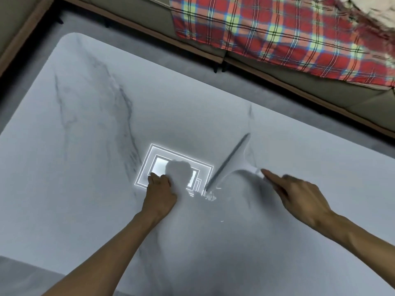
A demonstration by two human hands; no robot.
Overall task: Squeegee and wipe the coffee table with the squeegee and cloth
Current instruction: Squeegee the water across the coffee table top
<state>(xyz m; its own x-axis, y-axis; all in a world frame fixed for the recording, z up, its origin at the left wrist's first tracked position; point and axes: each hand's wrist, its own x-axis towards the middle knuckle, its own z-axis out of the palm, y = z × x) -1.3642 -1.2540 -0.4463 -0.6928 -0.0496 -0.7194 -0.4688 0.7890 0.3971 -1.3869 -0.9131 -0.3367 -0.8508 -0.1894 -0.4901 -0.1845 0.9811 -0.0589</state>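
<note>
two hands are over the coffee table (85,124). the squeegee (238,166) lies flat on the pale marble top, right of centre. its dark rubber blade (227,161) runs diagonally, with a small bead of water or foam (210,197) at the near end. the right hand (299,195) is released, fingers loosely extended, forefinger tip at the handle's end; blur hides whether it touches. the left hand (160,189) is clenched, knuckles down on the top beside a ceiling light's reflection (149,163). no cloth shows in it, and i cannot tell if one is bunched beneath. the squeegee looks like light, rigid plastic with a soft edge, and is probably slick when wet. the handle stub seems the place to grip, fingers wrapped fully round.
</note>
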